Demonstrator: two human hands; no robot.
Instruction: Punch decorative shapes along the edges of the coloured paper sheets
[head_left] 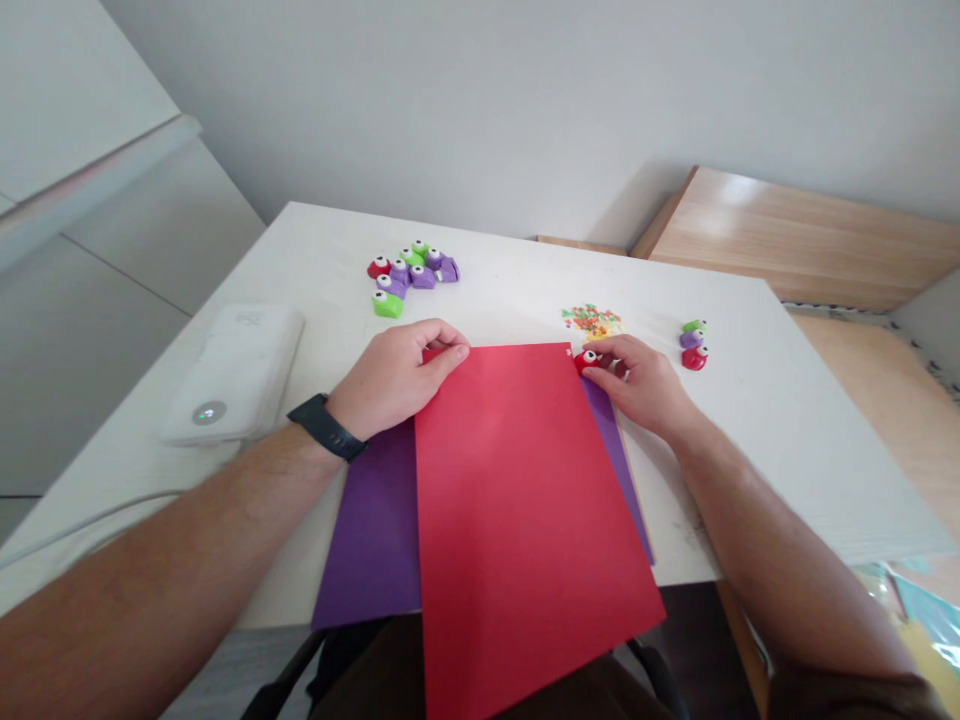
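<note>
A red sheet of paper (517, 500) slants toward me over a purple sheet (379, 530), its near end hanging past the table edge. My left hand (409, 375), with a dark band at the wrist, pinches the red sheet at its far left corner. At the far right corner, my right hand (634, 380) grips a small red craft punch (586, 361) with an eye-like white button. The punch sits right at the paper's edge, and a small pale mark shows on the corner beside it. Just beyond lies a pile of colourful confetti (591, 321).
Several green, purple and red punches (416, 275) are grouped at the back left. Three more punches (694, 345) stand to the right. A white power bank (236, 375) with a cable (97, 520) lies on the left of the white table (787, 430). Wooden furniture (810, 230) borders the right.
</note>
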